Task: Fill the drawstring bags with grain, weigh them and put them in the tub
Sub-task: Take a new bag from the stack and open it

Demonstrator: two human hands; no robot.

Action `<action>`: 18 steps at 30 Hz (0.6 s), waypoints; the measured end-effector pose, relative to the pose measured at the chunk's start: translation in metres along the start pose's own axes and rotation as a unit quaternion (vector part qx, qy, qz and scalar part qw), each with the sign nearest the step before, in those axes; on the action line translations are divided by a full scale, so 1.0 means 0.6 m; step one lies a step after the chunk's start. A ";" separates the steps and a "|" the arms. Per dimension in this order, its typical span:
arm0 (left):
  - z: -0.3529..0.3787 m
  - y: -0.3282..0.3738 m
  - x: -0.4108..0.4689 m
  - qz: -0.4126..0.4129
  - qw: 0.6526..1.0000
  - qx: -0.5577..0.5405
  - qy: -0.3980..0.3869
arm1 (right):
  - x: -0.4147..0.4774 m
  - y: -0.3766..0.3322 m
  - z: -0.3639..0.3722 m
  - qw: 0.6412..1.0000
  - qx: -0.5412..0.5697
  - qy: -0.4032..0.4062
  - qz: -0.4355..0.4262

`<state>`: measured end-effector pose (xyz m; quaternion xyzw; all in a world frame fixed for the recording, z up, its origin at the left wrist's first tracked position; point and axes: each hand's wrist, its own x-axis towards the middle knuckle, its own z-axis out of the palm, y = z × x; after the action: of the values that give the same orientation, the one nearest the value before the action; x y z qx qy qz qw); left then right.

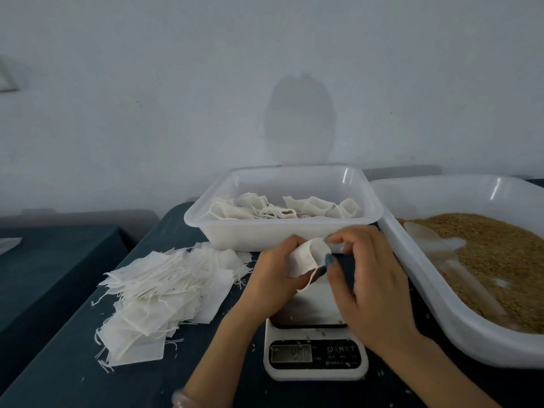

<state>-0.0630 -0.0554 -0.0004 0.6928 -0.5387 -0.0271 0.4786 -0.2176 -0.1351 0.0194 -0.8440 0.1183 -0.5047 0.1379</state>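
Plainly, the only writing sat on the white kitchen scale (315, 363): its buttons carried a power symbol and the letters M and T. The digits on its grey display (291, 353) were too blurred to read, and the small print below the buttons was too small to make out.

Above the scale's platform, both hands held one small white drawstring bag (306, 257). The left hand (276, 275) had its fingers curled round the bag's closed end. The right hand (371, 284) pinched the rim of the bag's mouth between thumb and fingers. The bag lay slanted, its long axis running from the left hand up toward the right, with the open mouth turned to the right hand.

Behind the hands stood the white tub (265, 231) with filled bags (265, 207) lying in it. On the right, a larger white tray (441, 304) held brown grain (485, 245) and a clear scoop (426, 237) resting in it. A pile of flat empty bags (164, 284) lay on the dark tablecloth (73, 378) to the left of the scale. A few loose grains dotted the scale and the cloth.
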 end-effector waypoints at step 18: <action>-0.002 -0.018 -0.003 -0.035 0.999 0.010 0.022 | 0.086 0.180 -0.167 0.663 -0.341 -0.556 0.368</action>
<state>-0.0552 -0.0533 -0.0081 0.7164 -0.5041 -0.0232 0.4817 -0.2890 -0.2648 0.0691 -0.8438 0.4841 0.2252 0.0551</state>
